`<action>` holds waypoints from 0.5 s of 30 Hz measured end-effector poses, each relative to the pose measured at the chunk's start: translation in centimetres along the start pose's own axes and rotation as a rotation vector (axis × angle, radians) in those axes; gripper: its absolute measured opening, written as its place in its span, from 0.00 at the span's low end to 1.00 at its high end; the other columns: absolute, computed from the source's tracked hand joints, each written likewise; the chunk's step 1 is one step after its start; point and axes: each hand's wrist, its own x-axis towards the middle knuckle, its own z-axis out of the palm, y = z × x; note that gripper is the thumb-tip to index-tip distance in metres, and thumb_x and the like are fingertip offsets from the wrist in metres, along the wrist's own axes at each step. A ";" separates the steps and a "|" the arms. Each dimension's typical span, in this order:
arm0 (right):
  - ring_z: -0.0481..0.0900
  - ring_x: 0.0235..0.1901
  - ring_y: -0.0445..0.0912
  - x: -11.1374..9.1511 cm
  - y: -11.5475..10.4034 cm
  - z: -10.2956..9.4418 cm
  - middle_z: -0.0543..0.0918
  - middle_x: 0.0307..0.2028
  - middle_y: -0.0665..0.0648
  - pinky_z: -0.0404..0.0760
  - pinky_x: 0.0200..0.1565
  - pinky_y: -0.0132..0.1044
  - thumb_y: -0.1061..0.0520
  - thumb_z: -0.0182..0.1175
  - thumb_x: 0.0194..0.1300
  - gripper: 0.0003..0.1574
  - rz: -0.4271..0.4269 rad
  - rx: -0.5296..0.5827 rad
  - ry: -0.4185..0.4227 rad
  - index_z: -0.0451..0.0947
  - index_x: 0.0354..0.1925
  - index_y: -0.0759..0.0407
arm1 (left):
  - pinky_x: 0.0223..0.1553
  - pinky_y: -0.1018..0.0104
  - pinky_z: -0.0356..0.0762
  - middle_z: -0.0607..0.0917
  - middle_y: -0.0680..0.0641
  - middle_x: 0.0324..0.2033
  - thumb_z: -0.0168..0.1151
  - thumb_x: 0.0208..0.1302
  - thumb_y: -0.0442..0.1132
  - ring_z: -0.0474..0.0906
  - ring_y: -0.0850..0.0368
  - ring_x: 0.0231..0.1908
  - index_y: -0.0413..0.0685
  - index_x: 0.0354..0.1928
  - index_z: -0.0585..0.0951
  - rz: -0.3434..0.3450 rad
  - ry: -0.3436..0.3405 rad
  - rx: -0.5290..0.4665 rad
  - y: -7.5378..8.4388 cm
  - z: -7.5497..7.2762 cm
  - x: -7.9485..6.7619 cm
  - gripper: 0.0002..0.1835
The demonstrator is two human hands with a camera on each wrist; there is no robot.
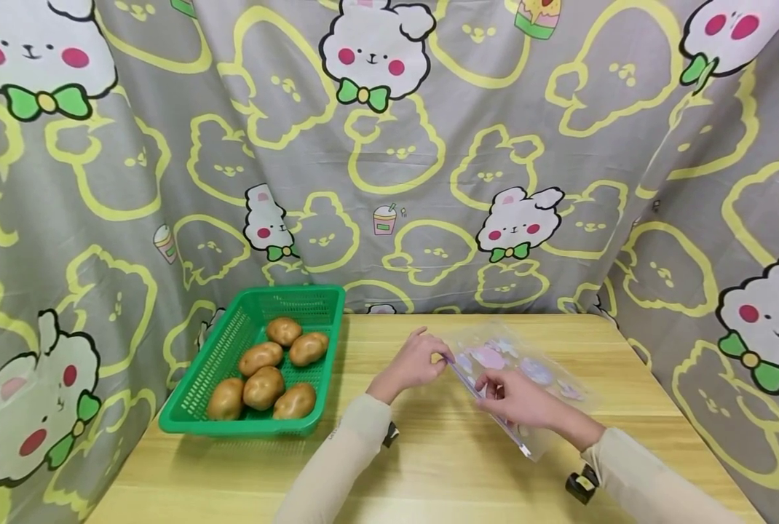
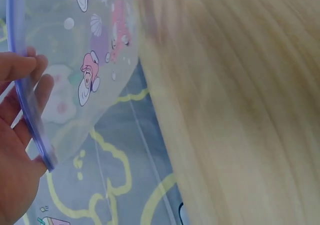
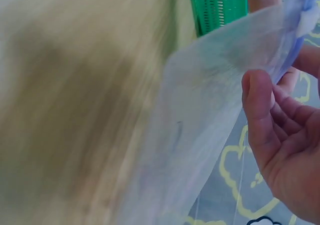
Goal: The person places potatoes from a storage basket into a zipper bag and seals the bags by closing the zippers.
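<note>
Two cream sleeves (image 1: 645,473) lay nearest the camera in the head view, reaching in from the bottom edge, with a small black device (image 1: 582,485) under the right wrist and another under the left. Beyond them, the left hand (image 1: 416,362) pinched the far end of a clear zip bag (image 1: 539,372) by its violet zip strip (image 1: 466,382). The right hand (image 1: 517,399) pinched the same edge farther along, thumb against fingers; a white slider (image 1: 525,451) sat at the strip's near end. The bag, printed with pink and lilac shapes, slanted over the right half of the wood-grain tabletop (image 1: 422,473). Well apart on the left stood a green plastic basket (image 1: 252,428) holding six potatoes (image 1: 263,387). Gray cartoon-printed fabric (image 1: 422,175) hung behind and at both sides.

In the left wrist view, the left grip was closed on the strip, thumb on one side and fingers on the other, and a seashell showed among the bag's prints.

In the right wrist view, the right thumb and curled fingers met at the bag's edge near the strip, its milky panel spread before a blurred tabletop. Part of the basket showed above.
</note>
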 end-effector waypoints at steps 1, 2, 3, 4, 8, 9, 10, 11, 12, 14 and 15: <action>0.71 0.12 0.40 0.3 -0.2 0.1 0.75 0.22 0.51 0.74 0.13 0.37 0.49 0.63 0.63 0.16 0.011 -0.012 0.005 0.74 0.40 0.59 | 0.64 0.50 0.54 0.85 0.59 0.32 0.62 0.56 0.34 0.79 0.63 0.41 0.56 0.30 0.86 0.001 0.008 -0.001 0.0 -0.1 0.1 0.07; 0.71 0.12 0.40 0.5 -0.3 0.1 0.75 0.22 0.50 0.74 0.13 0.37 0.50 0.63 0.63 0.15 0.018 -0.025 0.010 0.75 0.41 0.60 | 0.65 0.50 0.54 0.85 0.59 0.32 0.62 0.56 0.34 0.79 0.63 0.41 0.56 0.30 0.86 0.003 0.016 -0.001 0.0 -0.2 0.1 0.08; 0.71 0.12 0.40 0.8 -0.4 0.2 0.75 0.22 0.50 0.74 0.13 0.37 0.52 0.63 0.63 0.14 0.016 -0.042 0.018 0.75 0.41 0.61 | 0.65 0.50 0.54 0.85 0.59 0.32 0.62 0.56 0.33 0.79 0.63 0.41 0.56 0.30 0.86 0.008 0.031 0.000 0.0 -0.3 0.2 0.08; 0.71 0.12 0.39 1.1 -0.5 0.2 0.76 0.22 0.49 0.74 0.14 0.35 0.54 0.62 0.63 0.14 0.012 -0.059 0.025 0.76 0.42 0.62 | 0.64 0.50 0.54 0.85 0.59 0.32 0.62 0.55 0.33 0.80 0.63 0.40 0.56 0.31 0.86 0.012 0.047 0.005 -0.1 -0.4 0.2 0.08; 0.69 0.15 0.37 2.0 -0.7 0.3 0.74 0.20 0.46 0.69 0.17 0.30 0.62 0.59 0.62 0.08 -0.028 -0.124 0.095 0.80 0.40 0.63 | 0.65 0.49 0.54 0.86 0.58 0.33 0.63 0.56 0.32 0.80 0.62 0.41 0.54 0.33 0.86 0.027 0.133 0.017 -0.4 -0.7 0.3 0.08; 0.68 0.16 0.36 2.2 -0.7 0.4 0.74 0.19 0.46 0.68 0.18 0.30 0.63 0.59 0.61 0.08 -0.040 -0.140 0.120 0.80 0.39 0.63 | 0.65 0.49 0.54 0.86 0.58 0.34 0.63 0.56 0.32 0.80 0.62 0.42 0.53 0.34 0.86 0.026 0.160 0.019 -0.4 -0.7 0.3 0.08; 0.68 0.17 0.36 2.3 -0.7 0.4 0.73 0.19 0.45 0.68 0.19 0.30 0.64 0.58 0.60 0.08 -0.048 -0.154 0.147 0.81 0.38 0.62 | 0.65 0.48 0.53 0.86 0.57 0.35 0.64 0.56 0.32 0.79 0.60 0.43 0.53 0.34 0.86 0.021 0.185 0.018 -0.5 -0.8 0.3 0.08; 0.68 0.17 0.36 2.5 -0.7 0.6 0.73 0.19 0.45 0.69 0.20 0.30 0.65 0.58 0.59 0.08 -0.055 -0.168 0.175 0.81 0.38 0.62 | 0.64 0.48 0.54 0.85 0.56 0.36 0.65 0.56 0.32 0.79 0.59 0.45 0.52 0.35 0.86 0.016 0.214 0.022 -0.6 -0.8 0.3 0.07; 0.68 0.17 0.35 2.6 -0.7 0.7 0.74 0.19 0.44 0.69 0.20 0.30 0.66 0.57 0.59 0.09 -0.063 -0.184 0.204 0.81 0.38 0.62 | 0.64 0.48 0.54 0.85 0.55 0.38 0.66 0.55 0.32 0.78 0.58 0.46 0.51 0.36 0.86 0.002 0.242 0.016 -0.7 -0.9 0.2 0.08; 0.68 0.17 0.35 2.9 -0.7 1.0 0.75 0.19 0.44 0.71 0.19 0.30 0.67 0.57 0.58 0.10 -0.071 -0.208 0.258 0.82 0.39 0.64 | 0.63 0.50 0.58 0.84 0.52 0.42 0.68 0.55 0.33 0.76 0.56 0.48 0.50 0.39 0.85 -0.045 0.299 0.001 -0.8 -0.9 0.2 0.09; 0.68 0.16 0.34 3.0 -0.6 1.1 0.75 0.19 0.43 0.71 0.19 0.30 0.67 0.57 0.57 0.11 -0.080 -0.222 0.286 0.82 0.39 0.65 | 0.61 0.52 0.61 0.83 0.51 0.43 0.68 0.55 0.33 0.75 0.55 0.48 0.49 0.41 0.84 -0.078 0.324 -0.013 -0.9 -0.8 0.2 0.11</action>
